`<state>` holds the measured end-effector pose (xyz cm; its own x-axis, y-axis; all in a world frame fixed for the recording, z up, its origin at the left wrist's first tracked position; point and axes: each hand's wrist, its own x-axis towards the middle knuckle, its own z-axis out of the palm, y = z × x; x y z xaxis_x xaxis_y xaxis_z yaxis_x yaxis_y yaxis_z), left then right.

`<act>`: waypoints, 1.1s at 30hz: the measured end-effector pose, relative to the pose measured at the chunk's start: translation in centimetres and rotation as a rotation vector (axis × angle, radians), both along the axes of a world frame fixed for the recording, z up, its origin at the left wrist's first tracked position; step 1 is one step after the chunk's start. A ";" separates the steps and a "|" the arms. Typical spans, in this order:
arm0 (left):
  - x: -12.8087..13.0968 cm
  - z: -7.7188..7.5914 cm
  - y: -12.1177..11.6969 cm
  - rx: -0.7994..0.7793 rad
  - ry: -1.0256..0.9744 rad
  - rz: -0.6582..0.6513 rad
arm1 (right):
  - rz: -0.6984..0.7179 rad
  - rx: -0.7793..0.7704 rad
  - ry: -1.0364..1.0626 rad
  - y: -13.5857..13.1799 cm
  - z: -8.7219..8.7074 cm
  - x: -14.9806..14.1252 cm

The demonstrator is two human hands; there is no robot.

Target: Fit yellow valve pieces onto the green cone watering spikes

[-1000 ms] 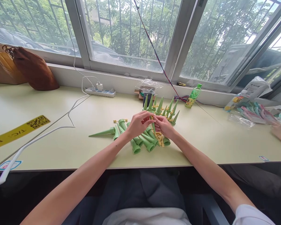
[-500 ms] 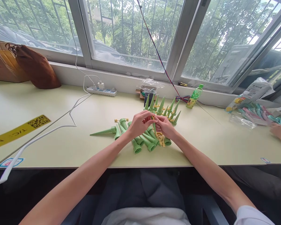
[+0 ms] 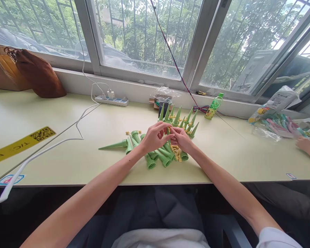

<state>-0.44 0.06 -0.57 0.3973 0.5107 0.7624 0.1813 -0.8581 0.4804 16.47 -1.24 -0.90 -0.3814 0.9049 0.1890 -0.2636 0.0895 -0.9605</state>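
Observation:
My right hand (image 3: 181,138) is closed around a green plastic watering spike with a small yellow valve piece (image 3: 168,128) at its top. From the other side my left hand (image 3: 156,136) reaches the same top, thumb and forefinger closed about the yellow piece. The fingers partly hide both parts. Beneath and left of my hands lies a pile of loose green spikes (image 3: 166,161), their wide threaded ends towards me. Small yellow valves (image 3: 176,151) are heaped under my right hand. Behind my hands, several finished-looking spikes (image 3: 177,117) stand point up with yellow valves on them.
A green drink bottle (image 3: 214,106) stands by the window. Behind the upright spikes sits a small open box (image 3: 158,103). A white power strip (image 3: 112,100) and cable are at the left. At the far right, another person's hand (image 3: 308,145) is near pink and teal items (image 3: 281,125).
My left thumb and fingers have shifted slightly around the top of the spike and look a little further apart. Both hands stay in nearly the same place.

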 end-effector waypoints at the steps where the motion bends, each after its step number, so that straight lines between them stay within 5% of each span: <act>1: 0.0 0.0 0.0 0.005 -0.001 0.005 | 0.000 0.002 -0.005 0.0 0.0 0.0; 33: 0.1 -0.1 -0.2 0.064 0.035 0.002 | 0.030 -0.016 -0.039 0.0 -0.2 0.2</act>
<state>-0.38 -0.10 -0.71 0.4234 0.4618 0.7794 0.1987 -0.8867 0.4174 16.64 -1.21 -1.13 -0.4148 0.8959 0.1591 -0.2286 0.0666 -0.9712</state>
